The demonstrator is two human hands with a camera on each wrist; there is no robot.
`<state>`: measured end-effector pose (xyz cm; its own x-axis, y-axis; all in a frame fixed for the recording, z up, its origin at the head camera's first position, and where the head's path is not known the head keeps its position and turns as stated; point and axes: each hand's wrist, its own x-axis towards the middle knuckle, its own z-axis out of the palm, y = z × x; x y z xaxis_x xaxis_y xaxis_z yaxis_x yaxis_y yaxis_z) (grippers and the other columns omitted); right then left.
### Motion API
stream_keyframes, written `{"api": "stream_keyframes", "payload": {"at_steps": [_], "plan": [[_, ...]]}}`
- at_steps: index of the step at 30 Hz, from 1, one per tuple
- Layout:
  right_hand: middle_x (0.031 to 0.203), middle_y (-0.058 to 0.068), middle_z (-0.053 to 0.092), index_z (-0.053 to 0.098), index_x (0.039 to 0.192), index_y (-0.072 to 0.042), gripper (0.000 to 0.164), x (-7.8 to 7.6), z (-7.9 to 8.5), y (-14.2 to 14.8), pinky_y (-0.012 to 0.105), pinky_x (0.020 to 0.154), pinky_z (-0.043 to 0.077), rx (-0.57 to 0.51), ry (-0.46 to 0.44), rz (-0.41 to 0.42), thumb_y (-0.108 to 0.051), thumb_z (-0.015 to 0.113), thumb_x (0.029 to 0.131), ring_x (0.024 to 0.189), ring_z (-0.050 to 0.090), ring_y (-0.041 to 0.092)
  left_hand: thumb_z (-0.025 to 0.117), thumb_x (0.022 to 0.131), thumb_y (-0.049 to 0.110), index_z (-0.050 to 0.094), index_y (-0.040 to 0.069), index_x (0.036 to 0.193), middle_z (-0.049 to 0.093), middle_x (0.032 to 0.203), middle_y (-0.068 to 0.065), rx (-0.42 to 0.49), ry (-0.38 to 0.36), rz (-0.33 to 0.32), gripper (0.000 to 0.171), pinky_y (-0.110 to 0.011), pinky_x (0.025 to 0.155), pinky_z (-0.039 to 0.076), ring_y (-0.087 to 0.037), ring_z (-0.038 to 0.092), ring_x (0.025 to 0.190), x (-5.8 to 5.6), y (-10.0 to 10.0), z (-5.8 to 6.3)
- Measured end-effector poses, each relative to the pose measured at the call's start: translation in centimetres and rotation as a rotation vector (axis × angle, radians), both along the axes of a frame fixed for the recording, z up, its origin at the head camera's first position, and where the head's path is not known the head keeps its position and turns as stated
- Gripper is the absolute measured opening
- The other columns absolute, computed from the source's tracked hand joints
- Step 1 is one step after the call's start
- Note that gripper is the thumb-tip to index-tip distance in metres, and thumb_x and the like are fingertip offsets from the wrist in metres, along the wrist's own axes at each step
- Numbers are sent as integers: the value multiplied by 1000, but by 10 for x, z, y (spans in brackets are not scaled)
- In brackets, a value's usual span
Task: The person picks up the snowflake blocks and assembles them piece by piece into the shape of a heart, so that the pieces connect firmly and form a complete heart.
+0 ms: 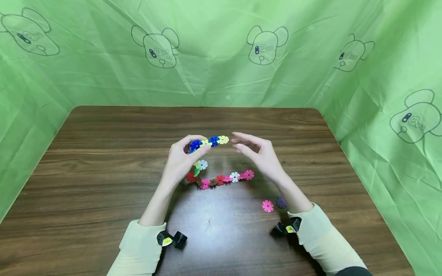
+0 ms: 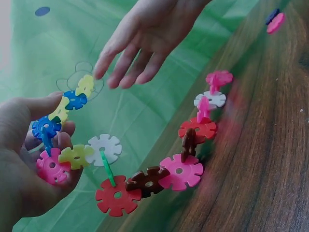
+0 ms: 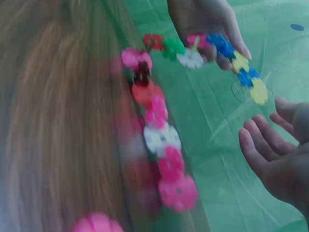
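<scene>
A chain of flower-shaped interlocking plastic discs (image 2: pixel 181 172) curves from my left hand (image 1: pixel 177 161) round to the right. My left thumb and fingers pinch it near its upper end, around the blue and yellow discs. That end finishes in a yellow disc (image 1: pixel 223 140), pointing toward my right hand (image 1: pixel 264 155). Fingers slightly bent, the right hand holds nothing, its fingertips just beside the yellow disc. White, green, red, brown and pink discs make up the rest of the chain, whose far end is a pink disc (image 3: pixel 178 193).
On the brown wooden table (image 1: pixel 103 191), a loose pink disc (image 1: pixel 267 206) and a purple disc (image 1: pixel 281 202) lie near my right forearm. Green cloth (image 1: pixel 214 84) with printed bear faces stands around the table's back and sides. Small black cameras (image 1: pixel 179 240) sit on both wrists.
</scene>
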<state>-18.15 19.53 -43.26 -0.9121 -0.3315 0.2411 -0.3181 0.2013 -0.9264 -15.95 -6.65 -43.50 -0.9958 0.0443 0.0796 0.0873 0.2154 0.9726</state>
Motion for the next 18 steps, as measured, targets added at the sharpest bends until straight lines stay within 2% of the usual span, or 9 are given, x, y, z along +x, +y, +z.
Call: {"api": "stream_keyframes", "payload": {"at_steps": [4, 9, 13, 18], "plan": [[124, 16, 73, 73, 125, -11, 27, 0, 1, 20, 28, 94, 58, 66, -7, 7, -17, 69, 99, 111, 73, 19, 79, 89, 47, 72, 29, 114, 64, 94, 1, -4, -14, 2, 32, -25, 65, 47, -13, 54, 76, 0, -2, 1], [120, 7, 76, 74, 121, -13, 25, 3, -3, 47, 26, 93, 57, 201, -28, 48, -19, 74, 96, 109, 72, 16, 78, 89, 47, 73, 28, 114, 63, 98, 1, -38, -10, 7, 32, -26, 64, 45, -14, 52, 77, 0, -3, 1], [116, 7, 77, 74, 120, -15, 28, 8, -10, 67, 29, 94, 56, 295, -45, 154, -16, 78, 92, 106, 72, 17, 78, 90, 47, 72, 28, 114, 62, 98, 1, -56, -10, 7, 31, -26, 64, 44, -14, 50, 76, 0, -3, 2], [116, 15, 74, 73, 121, -7, 33, 15, -23, 85, 36, 94, 59, 300, -83, 307, -6, 80, 88, 108, 70, 31, 77, 90, 47, 72, 28, 115, 60, 94, 1, -55, -11, 4, 31, -26, 63, 43, -14, 49, 75, 0, -3, 2]]}}
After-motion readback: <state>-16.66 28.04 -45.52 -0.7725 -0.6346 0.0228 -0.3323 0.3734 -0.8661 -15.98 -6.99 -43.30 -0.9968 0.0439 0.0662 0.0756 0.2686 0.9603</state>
